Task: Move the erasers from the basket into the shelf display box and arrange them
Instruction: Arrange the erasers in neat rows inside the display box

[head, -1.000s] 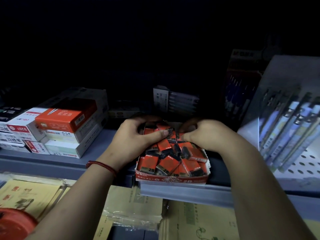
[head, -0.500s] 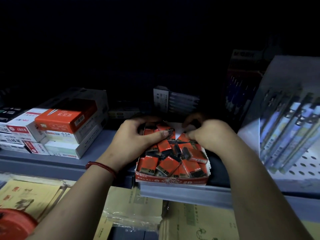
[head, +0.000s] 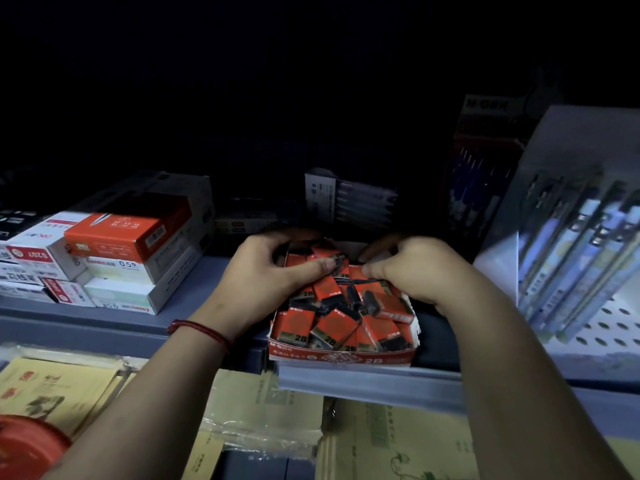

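A red-and-white display box (head: 341, 358) marked 2B stands at the front edge of the grey shelf (head: 194, 292). Several red-and-black wrapped erasers (head: 332, 327) lie in it in a loose jumble. My left hand (head: 270, 271) reaches over the box's back left part, fingers curled round erasers there and thumb lying across the pile. My right hand (head: 412, 268) is at the back right, fingers curled into the pile with the thumb pointing left towards the other thumb. The erasers under both hands are mostly hidden. A red rim (head: 24, 445) at the bottom left may be the basket.
Stacked pen-refill boxes (head: 114, 258) stand left of the display box. A slanted rack of packaged pens (head: 581, 244) rises on the right, with more pen packs (head: 349, 199) behind. Yellow paper packs (head: 263, 410) lie on the lower shelf. The shelf's back is dark.
My right hand has shifted slightly within the back of the box, its thumb now closer to the left thumb. My left hand has hardly moved.
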